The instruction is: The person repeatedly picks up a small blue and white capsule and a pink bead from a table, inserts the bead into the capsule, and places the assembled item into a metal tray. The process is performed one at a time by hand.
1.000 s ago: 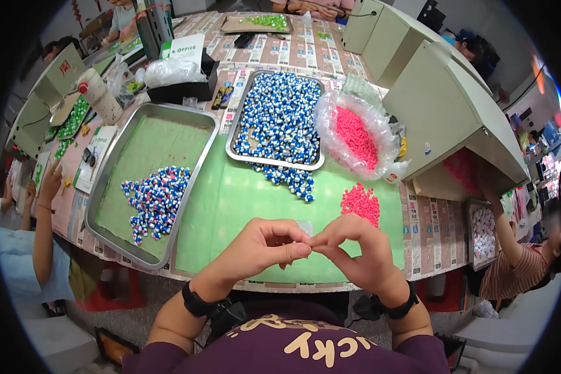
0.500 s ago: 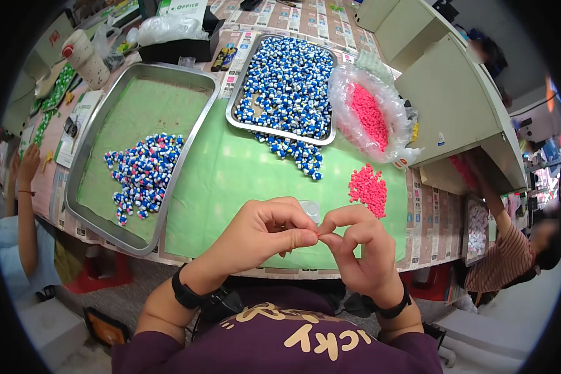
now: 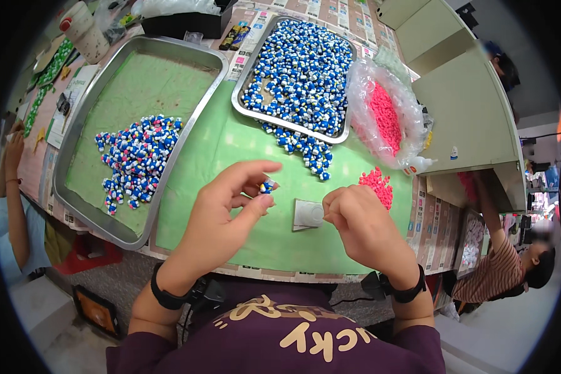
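"Blue-and-white, small, rounded piece (image 3: 267,186) with a yellow spot: location?"

"Above the bench (image 3: 425,218), toward its near edge, pinched between the left hand's (image 3: 221,202) thumb and fingers."

"Right hand (image 3: 364,221)?"

"Fingers curled together, just beside the white round container (image 3: 308,214); whether they grasp anything cannot be told."
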`<state>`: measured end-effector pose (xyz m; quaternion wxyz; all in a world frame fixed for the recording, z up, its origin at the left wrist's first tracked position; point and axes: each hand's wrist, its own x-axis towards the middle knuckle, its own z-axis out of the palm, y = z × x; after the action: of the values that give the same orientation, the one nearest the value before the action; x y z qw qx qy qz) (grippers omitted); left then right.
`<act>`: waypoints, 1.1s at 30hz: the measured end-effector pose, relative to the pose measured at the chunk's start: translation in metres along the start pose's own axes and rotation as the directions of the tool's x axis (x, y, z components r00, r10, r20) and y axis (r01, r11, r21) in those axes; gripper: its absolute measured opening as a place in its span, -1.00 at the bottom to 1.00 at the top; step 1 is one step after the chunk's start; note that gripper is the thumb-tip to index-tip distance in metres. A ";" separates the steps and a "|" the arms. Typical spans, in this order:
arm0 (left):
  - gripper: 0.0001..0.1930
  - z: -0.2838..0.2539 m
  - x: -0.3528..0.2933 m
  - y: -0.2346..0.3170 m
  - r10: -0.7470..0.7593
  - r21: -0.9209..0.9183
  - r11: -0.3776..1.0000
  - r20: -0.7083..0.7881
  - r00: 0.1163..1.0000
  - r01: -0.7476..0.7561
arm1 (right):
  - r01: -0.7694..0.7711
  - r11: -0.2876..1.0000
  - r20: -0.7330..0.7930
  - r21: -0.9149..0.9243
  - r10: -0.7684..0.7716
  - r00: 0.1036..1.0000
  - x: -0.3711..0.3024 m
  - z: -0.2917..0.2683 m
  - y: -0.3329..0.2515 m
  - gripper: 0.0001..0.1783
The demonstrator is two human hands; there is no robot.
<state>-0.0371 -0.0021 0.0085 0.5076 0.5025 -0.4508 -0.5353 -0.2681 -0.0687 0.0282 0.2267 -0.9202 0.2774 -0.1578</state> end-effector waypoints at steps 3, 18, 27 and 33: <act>-0.62 -0.002 0.000 -0.007 0.048 -0.027 0.998 -0.017 0.999 -0.049 | 0.006 0.999 0.017 -0.043 -0.005 1.000 0.003 0.002 0.003 -0.78; -0.69 0.021 0.012 0.006 -0.010 -0.384 0.922 0.123 0.992 0.057 | 0.017 0.845 -0.286 0.535 0.162 0.945 0.009 -0.017 -0.023 -0.66; -0.73 0.037 0.017 0.003 0.086 -0.366 0.930 0.107 0.991 -0.041 | 0.118 0.823 -0.478 0.556 0.201 0.855 0.012 0.004 -0.020 -0.68; -0.74 0.046 0.016 0.001 0.252 -0.163 0.955 0.001 0.968 -0.248 | 0.058 0.927 -0.534 0.372 0.162 0.830 0.010 0.011 -0.019 -0.65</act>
<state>-0.0828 -0.0198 0.0123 0.6054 0.3929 -0.4714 -0.5069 -0.2473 -0.0572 0.0299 0.3109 -0.7661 0.3216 -0.4614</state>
